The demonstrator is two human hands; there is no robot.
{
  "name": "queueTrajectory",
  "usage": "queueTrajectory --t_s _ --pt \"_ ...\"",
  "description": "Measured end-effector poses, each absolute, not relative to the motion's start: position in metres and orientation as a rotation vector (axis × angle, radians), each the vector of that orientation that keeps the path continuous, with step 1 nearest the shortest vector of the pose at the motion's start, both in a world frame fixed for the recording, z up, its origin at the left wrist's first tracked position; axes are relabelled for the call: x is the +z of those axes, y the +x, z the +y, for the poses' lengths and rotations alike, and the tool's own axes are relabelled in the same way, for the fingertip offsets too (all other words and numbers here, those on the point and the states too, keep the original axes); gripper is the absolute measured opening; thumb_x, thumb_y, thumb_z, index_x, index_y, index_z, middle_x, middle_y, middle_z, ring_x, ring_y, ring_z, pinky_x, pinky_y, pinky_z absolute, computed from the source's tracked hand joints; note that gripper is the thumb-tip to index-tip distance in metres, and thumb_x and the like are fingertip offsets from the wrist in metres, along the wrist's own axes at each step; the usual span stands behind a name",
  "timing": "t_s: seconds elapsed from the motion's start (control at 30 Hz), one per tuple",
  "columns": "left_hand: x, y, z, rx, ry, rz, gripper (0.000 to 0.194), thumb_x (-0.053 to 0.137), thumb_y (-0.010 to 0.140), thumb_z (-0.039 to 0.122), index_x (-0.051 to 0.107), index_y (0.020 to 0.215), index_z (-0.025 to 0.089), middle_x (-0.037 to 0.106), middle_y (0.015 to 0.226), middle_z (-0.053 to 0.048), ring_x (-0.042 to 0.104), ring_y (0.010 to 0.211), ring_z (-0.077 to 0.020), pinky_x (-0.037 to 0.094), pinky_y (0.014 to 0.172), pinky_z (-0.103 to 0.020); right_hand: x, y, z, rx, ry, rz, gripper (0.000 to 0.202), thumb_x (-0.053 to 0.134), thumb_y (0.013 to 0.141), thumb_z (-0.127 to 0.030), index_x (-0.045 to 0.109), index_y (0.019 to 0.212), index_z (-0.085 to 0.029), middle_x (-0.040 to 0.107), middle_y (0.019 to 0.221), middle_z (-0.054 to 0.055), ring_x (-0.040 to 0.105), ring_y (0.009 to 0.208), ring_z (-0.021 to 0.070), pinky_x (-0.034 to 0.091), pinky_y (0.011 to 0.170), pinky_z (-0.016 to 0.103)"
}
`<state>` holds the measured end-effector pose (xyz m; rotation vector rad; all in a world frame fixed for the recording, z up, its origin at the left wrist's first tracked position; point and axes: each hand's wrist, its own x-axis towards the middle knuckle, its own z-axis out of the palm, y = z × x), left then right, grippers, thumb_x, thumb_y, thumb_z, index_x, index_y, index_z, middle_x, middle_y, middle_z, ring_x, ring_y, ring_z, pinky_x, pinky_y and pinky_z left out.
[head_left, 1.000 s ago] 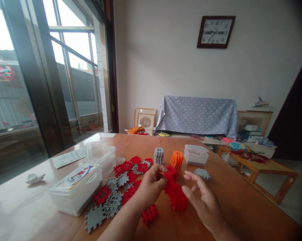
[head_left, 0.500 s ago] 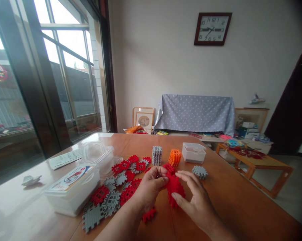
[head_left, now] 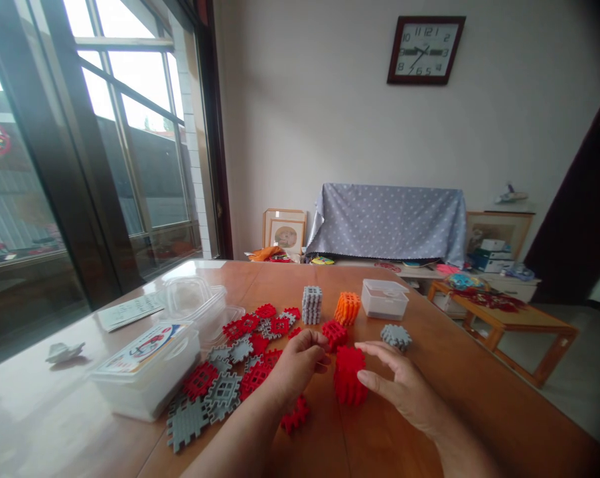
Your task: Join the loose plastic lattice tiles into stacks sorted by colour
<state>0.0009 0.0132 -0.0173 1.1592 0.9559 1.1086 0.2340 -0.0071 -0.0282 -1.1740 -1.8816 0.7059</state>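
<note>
A tall stack of red notched plates (head_left: 350, 376) stands upright on the table, between my two hands. My right hand (head_left: 392, 378) is open at its right side, thumb and fingers apart, close to the top. To the left of the stack, my left hand (head_left: 307, 358) has its fingers curled together; nothing shows between them. Just behind is a shorter red stack (head_left: 334, 335). Farther back are a grey stack (head_left: 312, 305) and an orange stack (head_left: 348, 308). Loose red and grey plates (head_left: 224, 393) lie spread left of my left hand.
A lidded plastic box (head_left: 145, 372), an open clear container (head_left: 185, 299) and a printed sheet (head_left: 132, 316) lie at the left. At the back right are a small clear box (head_left: 384, 300) and a low grey stack (head_left: 395, 336).
The red plate from my left hand now lies level on the tall stack. My left hand has drawn back slightly left, and my right hand has shifted a little right.
</note>
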Motion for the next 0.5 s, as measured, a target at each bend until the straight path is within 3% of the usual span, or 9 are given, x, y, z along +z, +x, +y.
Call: queueTrajectory --t_s 0.33,0.5 --pt "-0.0206 0.0044 0.0102 0.996 1.171 0.934 0.021 0.068 0.074 0.023 0.054 0.088 0.018 0.061 0.076 0.001 0.06 0.067 -0.0127 0.045 0.066 -0.026 -0.0357 0.2408 -0.0046 0.758 -1.208 -1.924 0.052 0.072 0.086 -0.052 0.065 0.13 -0.027 0.057 0.14 0.009 0.049 0.134 0.0294 0.034 0.117 0.047" --pt "-0.0199 0.0044 0.0098 0.986 1.186 0.915 0.023 0.067 0.069 0.017 0.055 0.089 0.017 0.061 0.078 0.001 0.06 0.067 -0.0125 0.045 0.066 -0.026 -0.0361 0.24 -0.006 0.817 -1.215 -1.907 0.056 0.072 0.085 -0.051 0.062 0.134 -0.027 0.056 0.142 0.01 0.047 0.135 0.0302 0.035 0.117 0.049"
